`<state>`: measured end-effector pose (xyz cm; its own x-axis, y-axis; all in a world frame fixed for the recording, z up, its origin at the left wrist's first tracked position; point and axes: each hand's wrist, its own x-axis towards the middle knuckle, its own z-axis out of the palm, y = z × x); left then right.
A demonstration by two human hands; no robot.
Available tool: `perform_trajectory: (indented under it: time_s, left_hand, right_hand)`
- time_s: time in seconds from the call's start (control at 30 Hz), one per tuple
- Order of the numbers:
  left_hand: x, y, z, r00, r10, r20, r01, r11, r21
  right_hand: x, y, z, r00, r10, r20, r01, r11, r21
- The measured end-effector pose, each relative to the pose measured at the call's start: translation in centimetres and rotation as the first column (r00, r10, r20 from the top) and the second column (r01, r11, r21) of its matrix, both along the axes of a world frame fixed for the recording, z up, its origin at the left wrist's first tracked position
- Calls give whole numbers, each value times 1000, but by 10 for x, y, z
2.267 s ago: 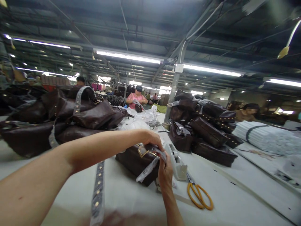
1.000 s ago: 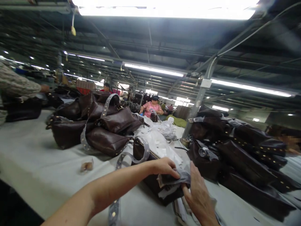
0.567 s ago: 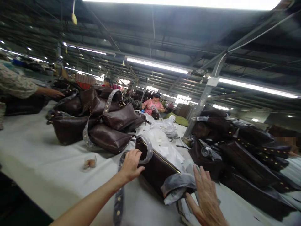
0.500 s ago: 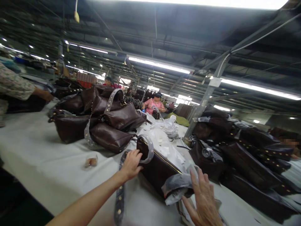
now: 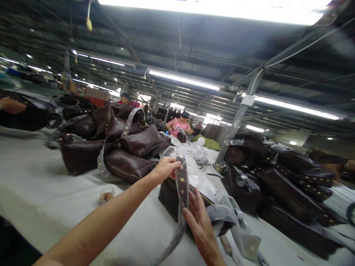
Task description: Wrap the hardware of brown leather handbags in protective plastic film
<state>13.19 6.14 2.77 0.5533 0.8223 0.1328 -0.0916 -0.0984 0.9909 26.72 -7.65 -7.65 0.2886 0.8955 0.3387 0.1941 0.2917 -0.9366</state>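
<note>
My left hand (image 5: pixel 165 168) pinches the top of a studded strap (image 5: pixel 182 188) wrapped in clear plastic and holds it up above the table. My right hand (image 5: pixel 197 216) grips the same strap lower down, with the rest hanging toward the table edge. The strap belongs to a dark brown leather bag (image 5: pixel 173 199) lying on the white table (image 5: pixel 41 184) just behind my hands. Grey plastic wrap (image 5: pixel 222 218) covers the bag's near end.
A heap of brown bags (image 5: pixel 119 144) lies to the left, another heap (image 5: pixel 277 177) to the right. Loose plastic and white pieces (image 5: pixel 195 155) sit between them. A small wrapped item (image 5: pixel 106 196) rests on the table. A person in pink (image 5: pixel 179 125) sits far back; another person's hand (image 5: pixel 11 105) shows at left.
My left hand took the strap off the bag and lifted it. My right hand went from open beside the grey wrap to closed on the strap.
</note>
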Motion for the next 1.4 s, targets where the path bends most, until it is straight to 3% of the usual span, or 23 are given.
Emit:
perform_trajectory:
  time_s: [0.1,0.2,0.33,0.47,0.57,0.63,0.7,0.73,0.77,0.8,0.87,0.93,1.0,1.03,1.17,1.3,1.4]
  left_hand:
    - [6,-1,24,1000,29,1,-29,999,38]
    - [9,6,40,989,145,-29,-141,984,112]
    - [6,33,50,961,274,-43,-268,956,117]
    - [-5,58,46,921,367,-129,-355,929,104]
    - [-14,58,37,901,371,-225,-351,928,124]
    - [-21,46,31,885,377,-271,-343,924,165]
    - [-29,24,26,847,456,-272,-383,880,281]
    - [-33,10,24,813,530,-240,-425,823,378]
    - [-37,-7,22,728,674,-124,-486,635,601]
    - [-39,-25,19,704,710,2,-458,452,766]
    - [-39,-62,12,853,515,85,-214,196,957]
    - [-30,-94,2,951,309,-13,19,-15,1000]
    - [-15,-111,-7,971,211,-113,151,-174,973]
    - [-7,-113,-11,974,186,-131,169,-204,964]
    - [10,-89,-20,969,185,-165,201,-192,961]
    - [3,-62,-21,949,195,-249,280,-156,947]
    - [-6,-58,-23,921,200,-335,350,-44,936]
  right_hand:
    - [-26,12,26,985,132,-108,-142,986,-85]
    - [-44,0,28,946,234,-226,-282,935,-214]
    - [-39,-41,-6,885,338,-321,-440,834,-333]
    - [-8,-89,-44,822,396,-410,-556,713,-427]
    - [11,-117,-45,816,309,-489,-531,735,-422]
    - [17,-125,-31,802,209,-560,-469,801,-373]
    - [20,-125,-8,770,144,-622,-400,868,-294]
    - [20,-122,4,755,134,-642,-368,896,-247]
    - [20,-118,16,745,133,-654,-342,917,-203]
    - [19,-114,27,736,141,-662,-327,931,-165]
    - [16,-105,44,727,177,-664,-333,936,-115]
    - [9,-97,54,720,235,-653,-386,917,-96]
    - [-1,-92,55,707,260,-658,-421,902,-95]
    - [-5,-92,54,697,251,-672,-421,901,-99]
    - [-14,-98,40,649,209,-732,-417,902,-112]
    - [-6,-108,27,612,309,-728,-531,843,-89]
    - [-3,-109,27,566,402,-719,-607,794,-34]
